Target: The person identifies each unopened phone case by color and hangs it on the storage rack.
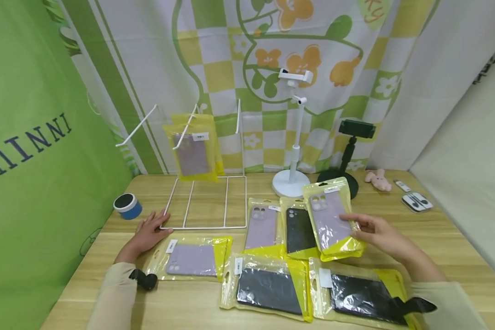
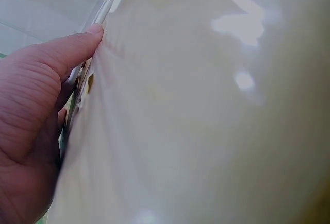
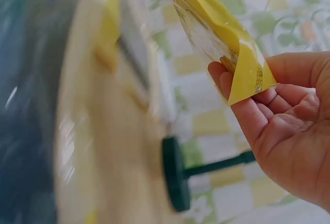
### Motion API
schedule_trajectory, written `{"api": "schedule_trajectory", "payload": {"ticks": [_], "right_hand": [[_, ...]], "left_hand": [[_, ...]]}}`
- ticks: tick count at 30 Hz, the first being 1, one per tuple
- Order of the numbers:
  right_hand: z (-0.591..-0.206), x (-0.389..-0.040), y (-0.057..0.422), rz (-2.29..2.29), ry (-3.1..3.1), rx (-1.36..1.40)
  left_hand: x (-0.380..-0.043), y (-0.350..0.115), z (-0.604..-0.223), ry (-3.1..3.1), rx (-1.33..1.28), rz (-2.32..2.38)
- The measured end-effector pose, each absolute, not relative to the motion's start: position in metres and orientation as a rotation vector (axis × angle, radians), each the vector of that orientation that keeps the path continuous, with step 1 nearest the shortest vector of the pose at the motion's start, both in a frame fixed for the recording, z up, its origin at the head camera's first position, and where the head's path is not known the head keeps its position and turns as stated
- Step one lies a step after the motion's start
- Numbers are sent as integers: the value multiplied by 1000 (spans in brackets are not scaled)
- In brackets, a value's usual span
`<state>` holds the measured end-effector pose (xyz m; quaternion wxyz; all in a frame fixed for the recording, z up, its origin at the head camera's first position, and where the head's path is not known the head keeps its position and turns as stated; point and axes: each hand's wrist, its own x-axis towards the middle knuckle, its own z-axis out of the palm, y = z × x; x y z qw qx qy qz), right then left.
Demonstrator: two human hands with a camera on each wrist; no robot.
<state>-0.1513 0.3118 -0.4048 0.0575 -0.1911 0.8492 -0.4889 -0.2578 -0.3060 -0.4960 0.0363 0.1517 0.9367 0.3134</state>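
Observation:
My left hand [image 1: 148,229] rests on the table at the front left corner of a white wire rack [image 1: 206,227], its fingers and thumb over the base wire. In the left wrist view, a glossy clear bag [image 2: 180,105] fills most of the frame, its edge close by the thumb. A bagged lavender phone case [image 1: 191,259] lies just in front of that hand. With my right hand [image 1: 379,233] I pinch another bagged lavender phone case [image 1: 327,220] by its right edge, tilted above its neighbours. Its yellow corner [image 3: 252,77] sits between thumb and fingers in the right wrist view.
Bagged lavender [image 1: 261,227] and black [image 1: 300,229] cases lie beside the rack; two bagged black cases [image 1: 268,289] [image 1: 365,298] lie nearer. Bags [image 1: 194,153] hang on a rack hook. White [image 1: 290,183] and dark [image 1: 346,178] phone stands, a blue jar [image 1: 128,208] and a pink toy [image 1: 378,180] stand behind.

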Motion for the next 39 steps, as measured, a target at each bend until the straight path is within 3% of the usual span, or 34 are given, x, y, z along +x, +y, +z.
{"api": "schedule_trajectory", "payload": {"ticks": [8,19,29,39], "right_hand": [[-381,-148,260,-1654,2339,-850],[-350,-156,148,-1605,2120,-1396],[-315,-167,76,-1606,2192,-1361],[-314,-189,52,-1638,2253,-1270]], "left_hand": [[-259,-307,-497,2882,476,937],[-259,-306,-497,2871,475,950],[-258,-307,-493,2906,511,911],[-257,-306,-494,2900,506,904]]}}
